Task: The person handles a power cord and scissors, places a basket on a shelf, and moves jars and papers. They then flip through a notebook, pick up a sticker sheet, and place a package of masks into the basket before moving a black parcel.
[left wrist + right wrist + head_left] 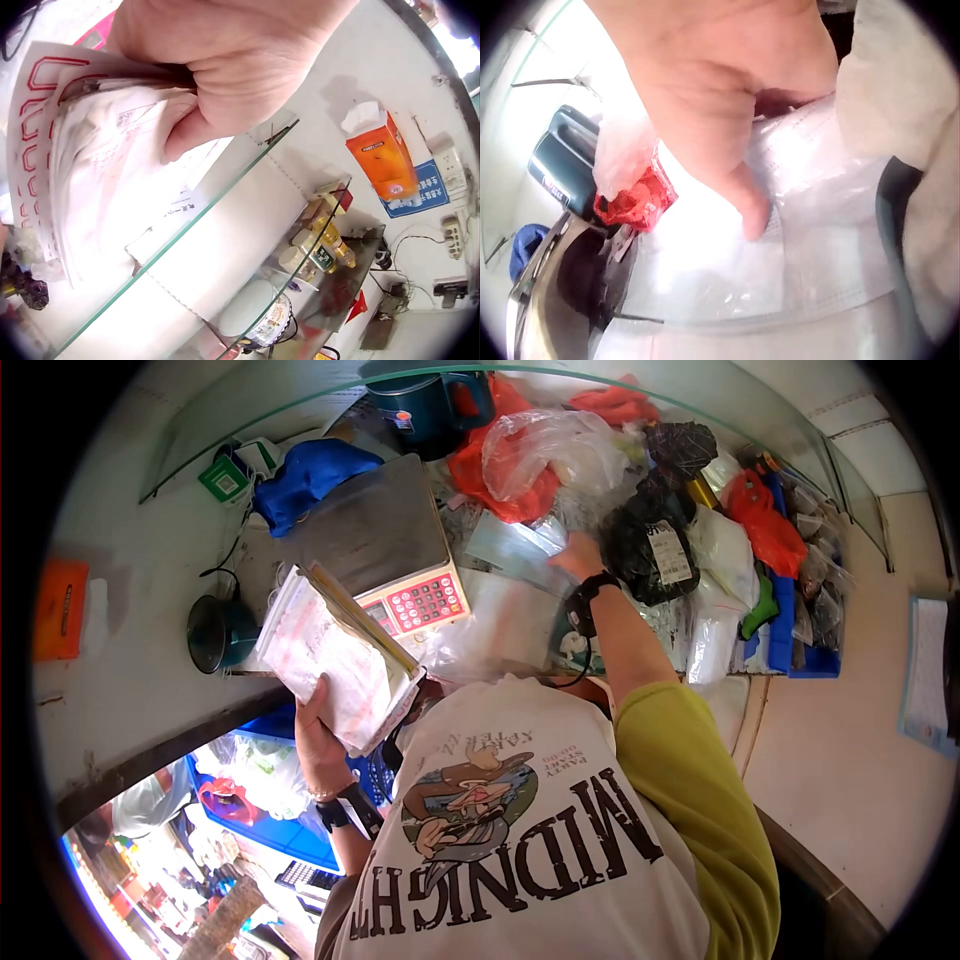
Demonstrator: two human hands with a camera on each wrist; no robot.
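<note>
A thick stack of papers [335, 660] with red print is gripped by my left hand [318, 740], left of the counter scale. In the left wrist view the thumb lies over the front of the papers [112, 161], and the other fingers are mostly hidden behind them. My right hand [580, 558] reaches across the counter and pinches a clear plastic bag [515, 545] with white paper showing through it. The right wrist view has the thumb [754, 214] pressed on the bag's shiny face; its other fingers are hidden underneath.
A scale [425, 600] with a red keypad stands between the hands. Behind it are a dark mug [415, 410] and a blue cloth [310, 480]. Black packages [650, 550], red and clear bags, and a blue bin [820, 663] crowd the right side. A glass edge [640, 385] borders the back.
</note>
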